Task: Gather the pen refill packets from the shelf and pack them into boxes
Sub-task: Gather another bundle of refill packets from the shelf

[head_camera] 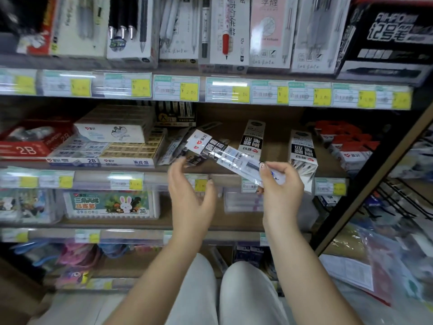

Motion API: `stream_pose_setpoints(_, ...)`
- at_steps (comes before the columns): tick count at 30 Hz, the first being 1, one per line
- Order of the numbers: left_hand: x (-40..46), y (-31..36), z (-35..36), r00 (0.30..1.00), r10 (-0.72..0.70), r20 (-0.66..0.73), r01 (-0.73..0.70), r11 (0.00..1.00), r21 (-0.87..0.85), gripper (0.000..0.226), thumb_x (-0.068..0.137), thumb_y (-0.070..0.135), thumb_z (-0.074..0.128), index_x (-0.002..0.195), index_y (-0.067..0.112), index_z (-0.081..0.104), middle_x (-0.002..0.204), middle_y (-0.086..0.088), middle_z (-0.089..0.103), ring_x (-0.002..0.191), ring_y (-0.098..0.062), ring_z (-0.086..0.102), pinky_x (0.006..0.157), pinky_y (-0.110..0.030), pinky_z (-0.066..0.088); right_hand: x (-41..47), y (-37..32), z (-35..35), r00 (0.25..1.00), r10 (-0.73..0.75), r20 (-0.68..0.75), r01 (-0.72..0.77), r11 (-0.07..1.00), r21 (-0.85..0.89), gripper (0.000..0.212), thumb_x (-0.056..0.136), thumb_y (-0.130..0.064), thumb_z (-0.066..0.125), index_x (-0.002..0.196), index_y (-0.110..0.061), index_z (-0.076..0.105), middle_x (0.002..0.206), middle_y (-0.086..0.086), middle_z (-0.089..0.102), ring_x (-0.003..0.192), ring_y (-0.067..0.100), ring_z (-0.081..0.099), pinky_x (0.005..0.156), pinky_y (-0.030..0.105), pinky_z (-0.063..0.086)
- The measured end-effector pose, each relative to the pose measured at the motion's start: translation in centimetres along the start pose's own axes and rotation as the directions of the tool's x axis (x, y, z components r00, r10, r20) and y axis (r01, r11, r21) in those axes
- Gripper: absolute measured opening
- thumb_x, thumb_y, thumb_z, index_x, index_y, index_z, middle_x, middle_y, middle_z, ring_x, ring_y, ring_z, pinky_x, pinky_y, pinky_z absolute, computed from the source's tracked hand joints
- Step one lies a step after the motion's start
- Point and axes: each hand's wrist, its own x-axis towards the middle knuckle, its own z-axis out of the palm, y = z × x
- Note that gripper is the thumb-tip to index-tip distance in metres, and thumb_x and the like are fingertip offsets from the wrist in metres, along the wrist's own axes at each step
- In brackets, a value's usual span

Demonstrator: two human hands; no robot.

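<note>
Head view: right hand [281, 184] pinching one end of a clear refill packet [225, 152] above the shelf [276, 137]. Left hand [189, 191] just below, fingers loosely spread, holding nothing. Two boxes [302, 153] upright on shelf, contents hidden.

Bright, even light; edges blurred, perhaps from motion.

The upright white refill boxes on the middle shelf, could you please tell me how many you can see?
2. One upright refill box stands behind the packets held in the right hand; the other box stands further right. More may be hidden.
</note>
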Motion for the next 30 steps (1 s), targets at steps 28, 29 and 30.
stream_pose_setpoints(28, 8.9, -0.1, -2.4, 0.921, -0.249, 0.300, 0.283, 0.956, -0.075, 0.052, 0.094, 0.056, 0.031, 0.094, 0.023, 0.070, 0.093, -0.003, 0.071, 0.092, -0.022, 0.064, 0.083, -0.041, 0.050, 0.0, -0.3, 5.0, 0.764, 0.197, 0.615, -0.072, 0.972, -0.222, 0.014, 0.097, -0.021, 0.050, 0.097, -0.022, 0.064, 0.085, -0.003, 0.068, 0.079, 0.014, 0.065, 0.069, 0.030, 0.050)
stream_pose_setpoints(29, 9.8, -0.6, -2.7, 0.940, -0.214, 0.267, 0.205, 0.977, 0.060, 0.046, 0.097, 0.047, 0.036, 0.097, 0.014, 0.067, 0.091, -0.007, 0.069, 0.086, -0.023, 0.063, 0.078, -0.040, 0.051, 0.5, -0.1, 5.0, 0.773, 0.203, 0.601, -0.078, 0.971, -0.228, 0.014, 0.097, -0.021, 0.050, 0.095, -0.022, 0.064, 0.082, -0.005, 0.067, 0.075, 0.012, 0.064, 0.066, 0.027, 0.049)
stream_pose_setpoints(30, 10.7, -1.2, -2.9, 0.945, -0.198, 0.261, 0.140, 0.964, 0.226, 0.035, 0.097, 0.035, 0.041, 0.098, 0.010, 0.065, 0.089, -0.010, 0.068, 0.080, -0.024, 0.062, 0.071, -0.039, 0.050, 0.9, 0.1, 5.0, 0.784, 0.210, 0.584, -0.082, 0.968, -0.237, 0.014, 0.097, -0.020, 0.050, 0.093, -0.023, 0.064, 0.079, -0.006, 0.066, 0.071, 0.010, 0.062, 0.063, 0.025, 0.048)
